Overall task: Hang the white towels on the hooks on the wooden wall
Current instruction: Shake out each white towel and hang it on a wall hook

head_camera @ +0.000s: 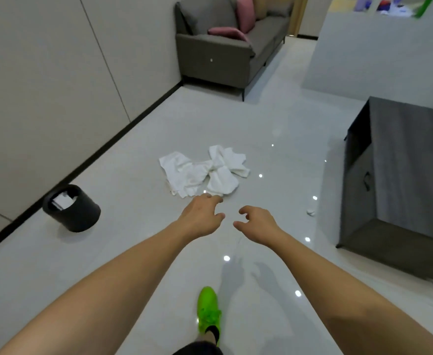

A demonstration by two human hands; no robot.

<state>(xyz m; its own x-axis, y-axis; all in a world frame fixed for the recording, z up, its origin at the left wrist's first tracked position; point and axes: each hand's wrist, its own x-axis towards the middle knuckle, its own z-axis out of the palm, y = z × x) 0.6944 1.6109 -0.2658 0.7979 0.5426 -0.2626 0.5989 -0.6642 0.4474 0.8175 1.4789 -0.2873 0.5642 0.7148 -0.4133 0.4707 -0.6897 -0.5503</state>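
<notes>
From the head camera, the white towels (205,172) lie in a crumpled heap on the shiny floor (274,124), in the middle of the frame. They are just above both hands. The left hand (201,216) reaches out below the heap, and its fingertips come right up to the near edge of the cloth. I cannot tell if they touch it. Its fingers are loosely bent and hold nothing. The right hand (257,222) is beside it, a bit lower and to the right, apart from the towels. Its fingers are curled a little, loose, and it holds nothing too.

A black bin (73,210) stands at the left by the wall. A grey sofa (223,49) with pink cushions (238,19) is at the top. A dark cabinet (400,185) stands at the right. A green shoe (208,310) shows at the bottom. Nothing lies between the hands and the towels.
</notes>
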